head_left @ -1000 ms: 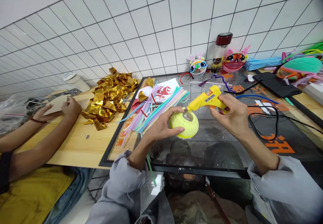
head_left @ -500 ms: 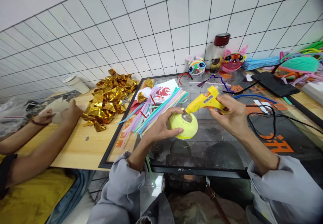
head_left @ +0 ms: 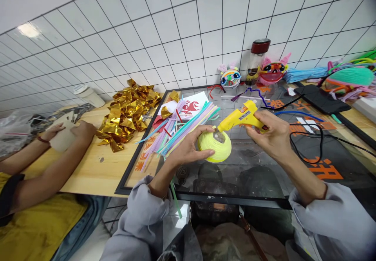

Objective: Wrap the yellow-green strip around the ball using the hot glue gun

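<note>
Above the glass-topped table my left hand point(head_left: 190, 147) grips a yellow ball point(head_left: 219, 151), round and ridged as if wound with strips, with an uncovered patch at its top. My right hand point(head_left: 272, 129) is wrapped around the handle of a yellow glue gun point(head_left: 239, 118). The gun's nozzle points down and left, at the edge of the ball's uncovered patch; whether it touches cannot be made out. Left of the ball lies a bundle of pastel pipe cleaners point(head_left: 188, 125).
Folded gold foil pieces point(head_left: 126, 112) are heaped on the left. Beyond them a co-worker's hands point(head_left: 80, 131) hold a pale sheet. Along the wall stand a bottle point(head_left: 253, 67) and two decorated animal heads. Black cable point(head_left: 321, 137) loops at right, near a phone point(head_left: 321, 98).
The ball, glue gun and both my hands keep nearly the same pose, with the whole view shifted slightly. The co-worker's hands have moved a little on the pale sheet.
</note>
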The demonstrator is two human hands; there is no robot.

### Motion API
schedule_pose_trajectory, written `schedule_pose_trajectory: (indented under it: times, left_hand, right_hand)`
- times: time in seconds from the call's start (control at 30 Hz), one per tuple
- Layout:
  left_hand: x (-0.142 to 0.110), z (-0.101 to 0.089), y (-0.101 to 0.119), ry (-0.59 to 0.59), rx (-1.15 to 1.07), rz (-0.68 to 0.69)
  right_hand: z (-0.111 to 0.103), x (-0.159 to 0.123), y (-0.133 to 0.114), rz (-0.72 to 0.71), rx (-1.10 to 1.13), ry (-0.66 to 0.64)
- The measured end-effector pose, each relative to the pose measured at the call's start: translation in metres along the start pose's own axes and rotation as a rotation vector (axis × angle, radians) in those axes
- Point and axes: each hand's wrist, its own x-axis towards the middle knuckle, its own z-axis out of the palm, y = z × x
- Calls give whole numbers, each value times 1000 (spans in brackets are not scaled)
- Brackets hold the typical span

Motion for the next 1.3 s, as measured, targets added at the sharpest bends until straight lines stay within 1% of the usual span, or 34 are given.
schedule_pose_trajectory:
  times: [0.2, 0.4, 0.6, 0.83, 1.03, 1.17, 1.3]
  left_hand:
    - [0, 1, -1, 6, -9, 4]
    - [0, 1, 0, 13, -26, -16]
    - [0, 1, 0, 4, -16, 6]
    - [-1, 1, 2, 11, -39, -40]
    - [0, 0, 1, -1, -41, -11]
    - [-1, 0, 1, -4, -46, -2]
    - [-1, 1, 2, 2, -48, -14]
  right_hand:
    - [1, -2, 0, -17, -6, 31]
    - [1, -2, -1, 12, -29, 24]
    - [1, -1, -1, -17, 20, 38]
    - [-1, 0, 1, 3, 50, -12]
    - [-6, 4, 3, 1, 80, -54]
    - [-7, 4, 3, -12, 70, -53]
    - [-4, 1, 3, 5, 47, -30]
